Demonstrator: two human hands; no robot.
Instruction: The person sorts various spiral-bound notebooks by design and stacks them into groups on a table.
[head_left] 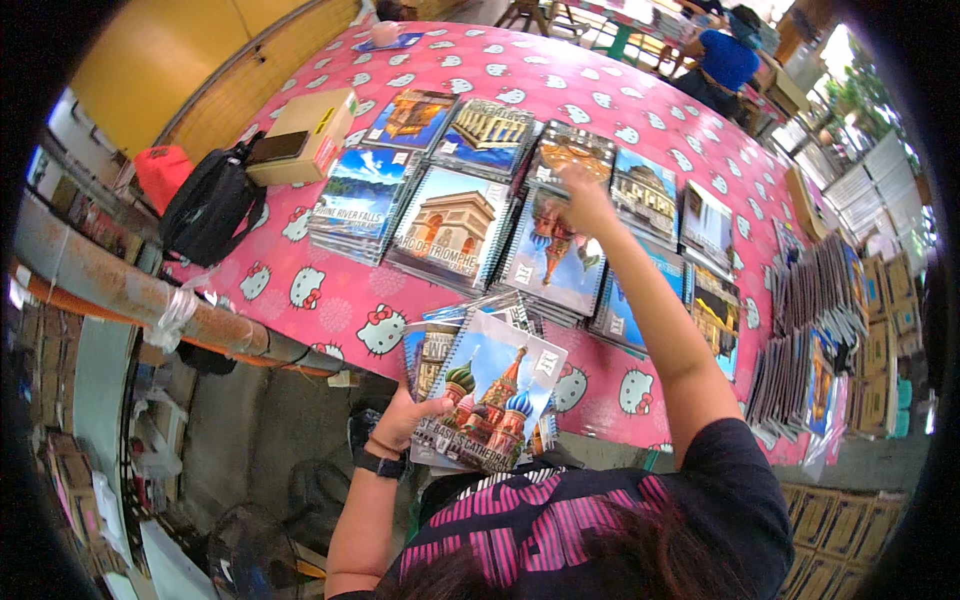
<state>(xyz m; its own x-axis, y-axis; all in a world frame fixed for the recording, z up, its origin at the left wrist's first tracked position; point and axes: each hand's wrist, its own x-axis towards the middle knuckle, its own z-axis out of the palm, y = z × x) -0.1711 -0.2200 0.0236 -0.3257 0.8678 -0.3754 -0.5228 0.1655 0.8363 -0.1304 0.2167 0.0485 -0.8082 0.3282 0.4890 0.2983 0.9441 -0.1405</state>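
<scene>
My left hand (405, 417) grips a fanned stack of spiral notebooks (490, 395) at the table's near edge; the top cover shows a colourful domed cathedral. A dark watch sits on that wrist. My right hand (583, 198) reaches out over the table and touches a spiral notebook with a tower on its cover (556, 255), near a dark notebook with an orange picture (570, 152). Rows of notebook piles lie around it, among them one with an arch (452, 230) and one with a waterfall (358, 195).
The pink tablecloth with white cat faces (330, 300) covers the table. A black bag (210, 210), a cardboard box (305, 135) and a red object (160, 172) sit at the left. More notebooks stand upright at the right (810, 300). A person in blue (725, 65) sits far back.
</scene>
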